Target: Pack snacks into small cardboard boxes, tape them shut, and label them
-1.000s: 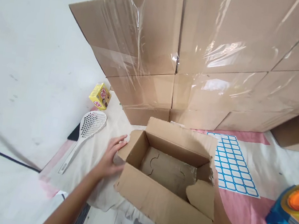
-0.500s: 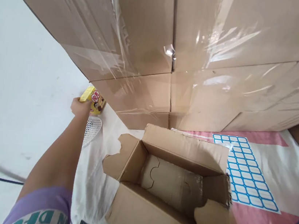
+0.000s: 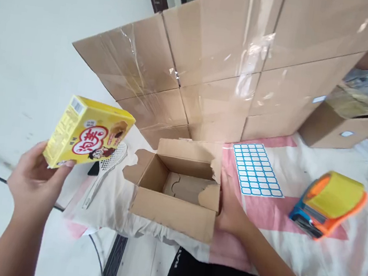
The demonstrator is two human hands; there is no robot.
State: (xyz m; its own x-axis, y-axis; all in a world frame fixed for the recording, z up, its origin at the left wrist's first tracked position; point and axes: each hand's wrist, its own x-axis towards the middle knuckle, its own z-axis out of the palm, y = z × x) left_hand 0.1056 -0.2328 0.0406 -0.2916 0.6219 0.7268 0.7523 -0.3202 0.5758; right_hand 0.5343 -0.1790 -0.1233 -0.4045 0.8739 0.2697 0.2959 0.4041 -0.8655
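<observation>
Cardboard hides part of the right hand (image 3: 231, 205): its fingers press flat and open against the right wall of the small open box (image 3: 177, 189), and the palm side cannot be made out behind the flap. A white slotted spoon (image 3: 107, 168) lies partly covered by the yellow carton (image 3: 88, 133), its handle running toward the near edge of the worktop (image 3: 331, 252). The left hand (image 3: 34, 179) grips that carton from below, thumb at its lower front edge. The carton is held in the air, left of the open box and well apart from it, printed face toward us, long axis running left to right and tilted, its right end nearest the box. A sheet of blue labels (image 3: 257, 169) and a tape dispenser (image 3: 329, 203) lie to the right.
</observation>
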